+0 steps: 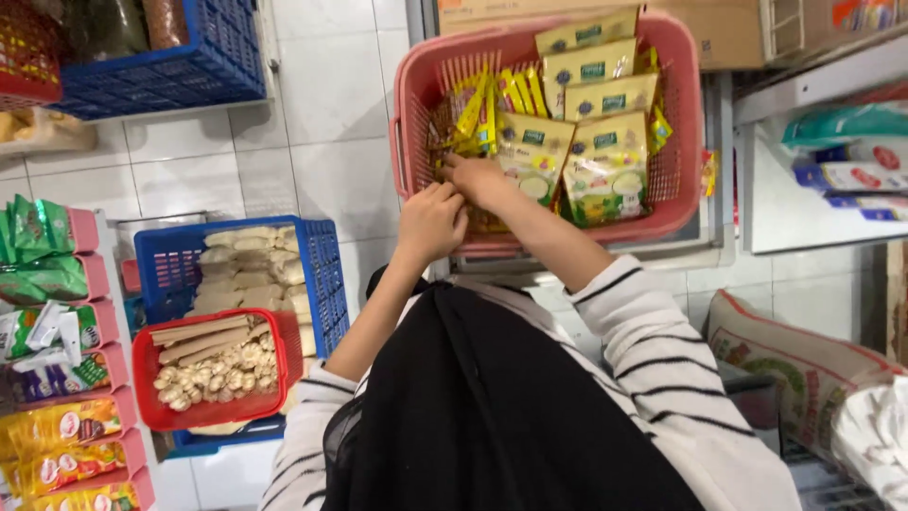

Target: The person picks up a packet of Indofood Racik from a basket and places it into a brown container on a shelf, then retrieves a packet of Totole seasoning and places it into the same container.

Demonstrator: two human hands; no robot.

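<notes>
We've both hands in the pink basket [416, 114]: left hand [430, 222] curled at its near rim, right hand [478, 178] pinching small yellow sachets [478, 118]. Light, slippery, floppy, we'd judge; best gripped by their edges.

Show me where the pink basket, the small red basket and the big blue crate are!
pink basket [412, 114], head view, on its left wall.
small red basket [144, 364], head view, on its left rim.
big blue crate [326, 274], head view, on its right wall.

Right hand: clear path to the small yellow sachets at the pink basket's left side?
Probably yes. The right hand is already inside the pink basket, just below the yellow sachets, with nothing between; the left hand sits lower at the rim.
</notes>
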